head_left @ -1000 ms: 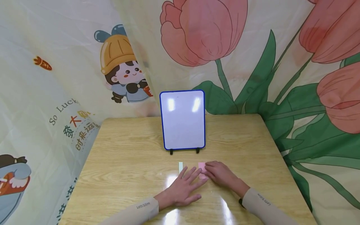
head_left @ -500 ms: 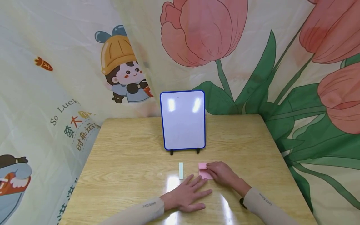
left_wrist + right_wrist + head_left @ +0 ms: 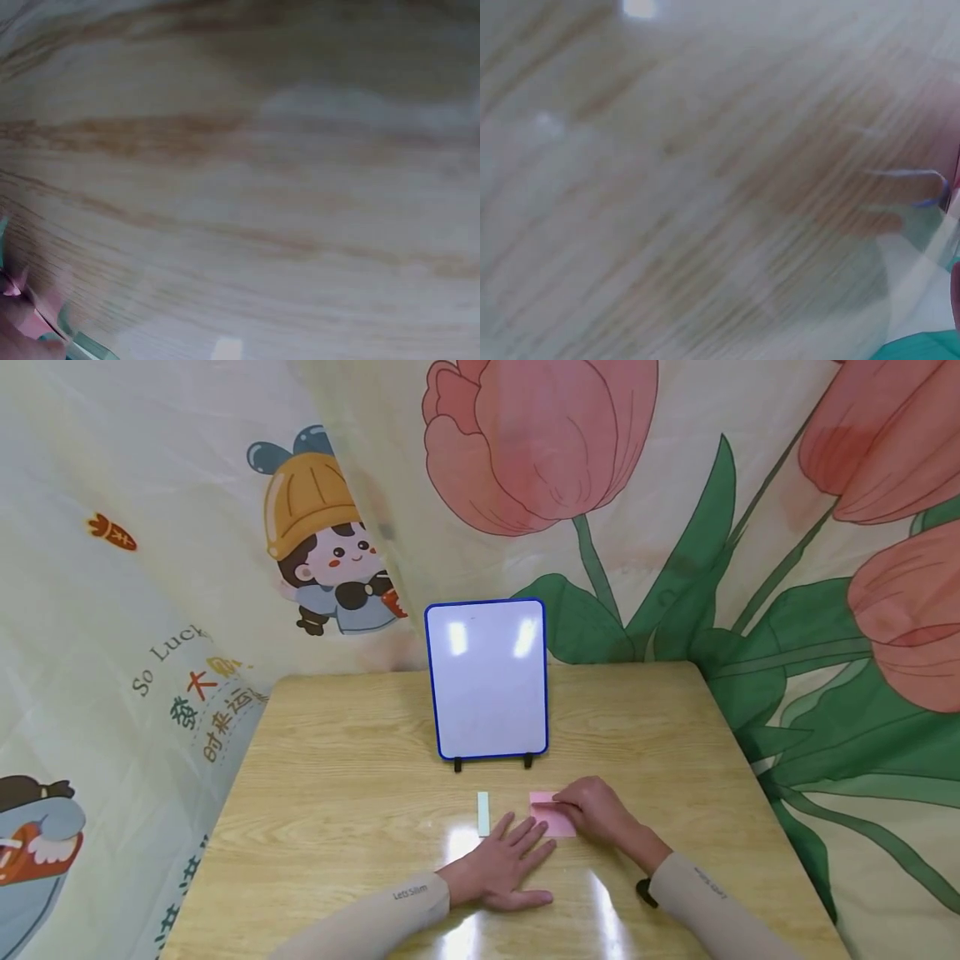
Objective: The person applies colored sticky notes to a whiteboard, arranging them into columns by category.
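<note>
A square pink sticky note pad (image 3: 553, 820) lies on the wooden table in front of the whiteboard. My right hand (image 3: 600, 810) pinches the top sheet near its upper right part between thumb and index finger; the sheet bends up along a dark line. Fingers spread, my left hand (image 3: 501, 867) rests on the table, its fingertips at the pad's lower left edge. Left of the pad lies a narrow pale green paper strip (image 3: 483, 814). In the left wrist view only some fingertips (image 3: 52, 348) show at the lower left corner. The right wrist view shows mostly tabletop.
Behind the papers, a blue-framed whiteboard (image 3: 489, 685) stands upright on two black feet (image 3: 458, 765). A printed cloth (image 3: 187, 527) with tulips and cartoon figures hangs behind and beside the wooden table (image 3: 322, 760). Light glares off the front of the tabletop.
My left hand has drawn back from the middle of the pad to its lower left, uncovering the green strip. My right hand has risen slightly, and the pink sheet's bend shows more.
</note>
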`<state>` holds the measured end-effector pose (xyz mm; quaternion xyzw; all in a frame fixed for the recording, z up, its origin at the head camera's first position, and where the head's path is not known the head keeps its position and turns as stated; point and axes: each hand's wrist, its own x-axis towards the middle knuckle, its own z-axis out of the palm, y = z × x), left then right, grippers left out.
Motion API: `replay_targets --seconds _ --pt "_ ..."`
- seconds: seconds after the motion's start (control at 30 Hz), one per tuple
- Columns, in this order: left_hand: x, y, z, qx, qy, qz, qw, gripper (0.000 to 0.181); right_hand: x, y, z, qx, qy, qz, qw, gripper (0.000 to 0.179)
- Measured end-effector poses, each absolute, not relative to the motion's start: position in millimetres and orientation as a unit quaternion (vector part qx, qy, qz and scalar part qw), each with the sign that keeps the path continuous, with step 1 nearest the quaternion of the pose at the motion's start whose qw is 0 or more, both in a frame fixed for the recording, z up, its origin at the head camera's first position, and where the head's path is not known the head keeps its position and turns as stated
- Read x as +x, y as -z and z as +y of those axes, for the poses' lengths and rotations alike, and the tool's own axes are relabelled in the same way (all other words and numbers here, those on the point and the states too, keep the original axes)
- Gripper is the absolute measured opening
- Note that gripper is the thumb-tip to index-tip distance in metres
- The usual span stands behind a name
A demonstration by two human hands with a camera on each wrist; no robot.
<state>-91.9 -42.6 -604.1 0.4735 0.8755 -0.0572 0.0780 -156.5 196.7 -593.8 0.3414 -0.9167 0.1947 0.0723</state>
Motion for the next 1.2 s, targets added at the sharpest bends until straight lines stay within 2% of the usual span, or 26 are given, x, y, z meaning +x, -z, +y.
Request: replay_targets --seconds 0.37,0.57,1.2 --pt "-88.5 605.0 -41.3 0.467 0.052 0.879 0.086 0.090 -171.5 593.1 201.3 0.317 -0.209 -0.921 0.092 0.013" --pt "-88.4 607.2 -41.9 0.470 0.061 0.877 0.077 0.082 -177.0 596.6 199.9 0.310 -0.210 -0.919 0.120 0.014" --pt "-87.5 600.9 -40.2 0.466 0.076 0.877 0.083 0.082 -189.7 588.1 198.1 0.231 -0.231 -0.944 0.042 0.014"
